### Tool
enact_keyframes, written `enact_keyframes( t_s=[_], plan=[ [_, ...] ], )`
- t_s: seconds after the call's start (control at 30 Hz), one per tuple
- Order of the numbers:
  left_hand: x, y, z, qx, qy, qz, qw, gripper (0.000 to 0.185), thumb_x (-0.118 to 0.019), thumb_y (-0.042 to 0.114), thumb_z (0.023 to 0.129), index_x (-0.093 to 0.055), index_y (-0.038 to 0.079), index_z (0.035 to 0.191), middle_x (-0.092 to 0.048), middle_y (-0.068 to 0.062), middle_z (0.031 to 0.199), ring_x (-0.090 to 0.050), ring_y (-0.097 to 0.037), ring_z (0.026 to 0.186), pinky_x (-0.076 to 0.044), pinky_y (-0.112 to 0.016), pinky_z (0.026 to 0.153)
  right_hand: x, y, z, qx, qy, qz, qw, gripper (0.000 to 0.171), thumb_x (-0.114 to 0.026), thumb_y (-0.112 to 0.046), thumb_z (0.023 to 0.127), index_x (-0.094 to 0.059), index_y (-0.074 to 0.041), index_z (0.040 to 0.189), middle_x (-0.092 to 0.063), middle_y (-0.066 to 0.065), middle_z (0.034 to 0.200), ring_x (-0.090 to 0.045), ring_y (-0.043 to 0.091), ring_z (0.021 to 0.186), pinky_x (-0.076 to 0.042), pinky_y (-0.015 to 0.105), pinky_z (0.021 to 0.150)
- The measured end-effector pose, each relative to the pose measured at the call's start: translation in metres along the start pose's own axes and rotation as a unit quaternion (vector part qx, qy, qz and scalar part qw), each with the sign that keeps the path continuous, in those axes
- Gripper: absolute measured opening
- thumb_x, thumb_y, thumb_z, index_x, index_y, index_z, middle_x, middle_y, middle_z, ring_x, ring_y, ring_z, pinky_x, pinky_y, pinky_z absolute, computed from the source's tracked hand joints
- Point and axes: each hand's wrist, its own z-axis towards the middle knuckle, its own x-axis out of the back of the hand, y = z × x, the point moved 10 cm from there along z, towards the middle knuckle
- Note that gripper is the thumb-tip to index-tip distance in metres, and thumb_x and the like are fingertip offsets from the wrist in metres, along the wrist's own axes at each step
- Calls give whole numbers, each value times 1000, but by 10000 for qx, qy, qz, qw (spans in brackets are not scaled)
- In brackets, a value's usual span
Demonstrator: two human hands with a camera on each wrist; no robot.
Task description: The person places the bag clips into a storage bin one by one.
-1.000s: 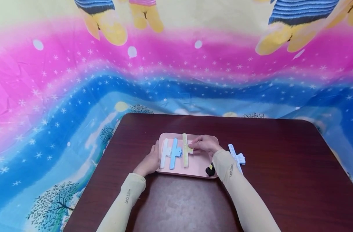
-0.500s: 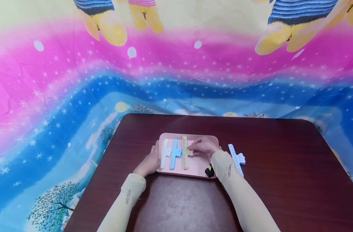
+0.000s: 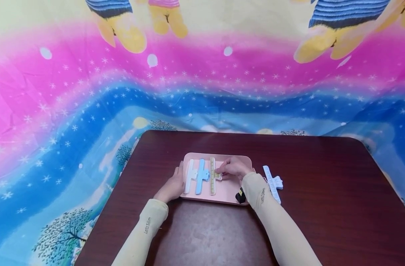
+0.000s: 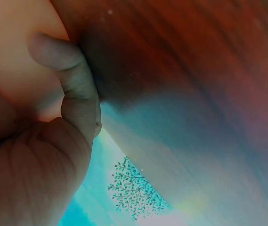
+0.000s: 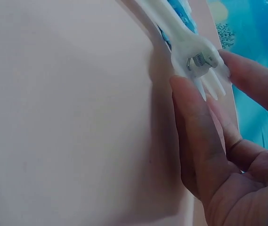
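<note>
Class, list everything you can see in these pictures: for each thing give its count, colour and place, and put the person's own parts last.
Tray: one, pink, middle of the table.
Clips on the tray: three, side by side; white clip leftmost, blue clip in the middle, yellow clip rightmost.
Loose clip: one, pale blue-white, on the table right of the tray.
Table: one, dark reddish brown.
Cloth: one, pink, blue and yellow print, behind and around the table.
Sleeves: two, cream, on the forearms.
Left hand: rests at the tray's left edge.
Right hand: pinches the yellow clip's handle.
</note>
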Motion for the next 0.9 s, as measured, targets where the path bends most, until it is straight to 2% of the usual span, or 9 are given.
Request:
enact_keyframes(
  t_s=[0.27, 0.37, 0.47, 0.63, 0.9],
  plan=[
    [2, 2, -1, 37, 1, -76, 10000, 71, -36, 5, 104, 0, -4, 164, -21, -33, 165, -53, -43, 135, -41, -50, 118, 1, 1, 2, -37, 53, -194, 9998, 17, -82, -9, 87, -67, -3, 84, -72, 6, 83, -70, 13, 69, -63, 30, 73],
    [2, 3, -1, -27, 48, -59, 10000, 68, -34, 5, 105, -1, -5, 164, -26, -31, 163, -55, -40, 132, -42, -49, 117, 1, 2, 2, -101, 59, -266, 9996, 16, -82, -10, 87, -69, -3, 83, -72, 5, 83, -69, 12, 69, -61, 28, 73],
    [2, 3, -1, -91, 105, -41, 9999, 67, -33, 5, 105, -2, -6, 164, -31, -30, 159, -60, -38, 123, -45, -49, 114, 1, 1, 1, -121, 90, -354, 9993, 16, -82, -12, 87, -70, -2, 85, -73, 5, 83, -68, 12, 68, -61, 27, 72],
    [4, 4, -1, -104, 152, -22, 9998, 67, -33, 5, 105, -3, -5, 164, -34, -29, 157, -63, -37, 112, -49, -49, 109, 1, -1, -1, -118, 168, -581, 9981, 17, -82, -15, 88, -71, -2, 87, -72, 5, 79, -65, 11, 62, -59, 25, 65],
    [2, 3, -1, -89, 130, 18, 9999, 68, -34, 4, 104, -3, -5, 164, -34, -30, 156, -63, -38, 113, -49, -50, 109, 2, 3, -1, -233, 230, -578, 9978, 15, -83, -13, 88, -74, -1, 88, -69, 3, 75, -62, 8, 58, -55, 21, 60]
  ],
)
